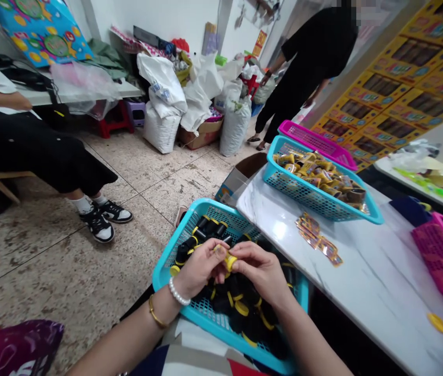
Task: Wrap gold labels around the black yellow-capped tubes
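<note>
In the head view, the only one, I see both hands meeting above the near basket point(163, 261). The left hand point(201, 263) has thumb and fingers closed on a small yellow piece point(230, 262); the right hand point(263, 269) pinches the same piece from the other side, so the hands all but touch. Much of the piece is behind the fingers, and I can't tell whether anything is joined to it.

Under them, inside the basket, lie many black pieces point(242, 322) with yellow ends, heaped at all angles. Holding the work over that heap looks sensible to me: a slip would drop it only a little way. It would also make one small yellow thing hard to pick out, so I'd want a light but sure pinch from both sides, the two hands in line, neither twisting the piece askew. Squeezing hard could dent it, if it is as soft as it looks. I'd hold the pearl bracelet point(178, 292) on the left wrist clear of the basket's holes, where it might snag.

Beside the basket, on the marbled worktop point(357, 284), lie printed strips point(317, 239) and a yellow disc point(438, 323). The right elbow ought to stay in, away from the worktop's edge.
</note>
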A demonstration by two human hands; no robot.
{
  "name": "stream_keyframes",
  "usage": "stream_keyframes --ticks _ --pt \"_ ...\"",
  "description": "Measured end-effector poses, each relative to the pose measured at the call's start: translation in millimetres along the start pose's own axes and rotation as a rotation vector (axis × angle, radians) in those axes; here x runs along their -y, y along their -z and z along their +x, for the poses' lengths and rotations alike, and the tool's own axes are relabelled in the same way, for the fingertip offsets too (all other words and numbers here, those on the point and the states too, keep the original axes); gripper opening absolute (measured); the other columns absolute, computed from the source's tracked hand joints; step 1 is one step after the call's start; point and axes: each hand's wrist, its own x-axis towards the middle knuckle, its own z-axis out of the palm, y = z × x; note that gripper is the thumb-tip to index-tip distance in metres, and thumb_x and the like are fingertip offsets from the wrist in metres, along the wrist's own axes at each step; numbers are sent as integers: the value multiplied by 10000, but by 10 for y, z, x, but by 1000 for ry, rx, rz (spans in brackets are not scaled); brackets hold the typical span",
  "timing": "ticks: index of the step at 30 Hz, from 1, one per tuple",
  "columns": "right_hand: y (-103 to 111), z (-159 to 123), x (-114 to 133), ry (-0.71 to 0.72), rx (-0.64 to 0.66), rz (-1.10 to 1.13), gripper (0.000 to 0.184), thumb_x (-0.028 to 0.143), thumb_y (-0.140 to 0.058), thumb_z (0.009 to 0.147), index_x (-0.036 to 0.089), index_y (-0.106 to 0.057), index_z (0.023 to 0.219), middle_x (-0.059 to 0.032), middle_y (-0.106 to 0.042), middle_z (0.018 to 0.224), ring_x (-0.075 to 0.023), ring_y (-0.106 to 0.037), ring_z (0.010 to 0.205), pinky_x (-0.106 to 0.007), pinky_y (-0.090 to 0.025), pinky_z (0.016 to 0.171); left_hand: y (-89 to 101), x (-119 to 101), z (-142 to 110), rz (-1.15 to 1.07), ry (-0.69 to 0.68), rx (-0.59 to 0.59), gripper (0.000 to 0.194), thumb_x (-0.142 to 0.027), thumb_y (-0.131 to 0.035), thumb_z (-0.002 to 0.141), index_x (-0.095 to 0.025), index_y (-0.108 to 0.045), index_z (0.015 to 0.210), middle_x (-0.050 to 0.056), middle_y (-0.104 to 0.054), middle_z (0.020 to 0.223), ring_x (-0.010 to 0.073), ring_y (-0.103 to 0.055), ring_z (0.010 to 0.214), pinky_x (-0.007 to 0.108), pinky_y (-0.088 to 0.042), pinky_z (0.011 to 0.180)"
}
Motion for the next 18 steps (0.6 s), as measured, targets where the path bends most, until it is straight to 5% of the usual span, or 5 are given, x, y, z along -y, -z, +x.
stream_keyframes --ticks 4,9,13,18 --pt "-20 -12 -16 51 -76 82 69 215 -768 721 244 -724 765 -16 -615 837 -145 -615 723 -272 -558 603 43 -4 14 -151 70 96 300 -416 -647 814 -129 -571 860 23 -622 689 53 -509 448 159 -371 427" --pt "-60 -25 20 105 -5 -48 124 192 -734 760 253 -743 868 -47 -627 939 -176 -628 863 -299 -567 720 55 18 29 -190 98 13 296 -396 -686 787 -113 -600 793 -3 -569 650 40 -483 491 140 -352 446" --pt "-105 -57 -9 130 -47 6 101 174 -722 767 259 -745 815 -17 -594 829 -135 -632 680 -275 -577 602 34 4 27 -242 140 51 347 -451 -684 769 -128 -613 875 22 -615 669 63 -521 507 145 -319 425" --pt "-135 -81 -53 50 -57 105 101 204 -709 781 266 -713 860 -15 -557 927 -135 -639 672 -302 -597 587 38 12 39 -168 193 -2 381 -498 -675 755 -143 -543 713 -40 -536 477 5 -304 306 154 -185 337"
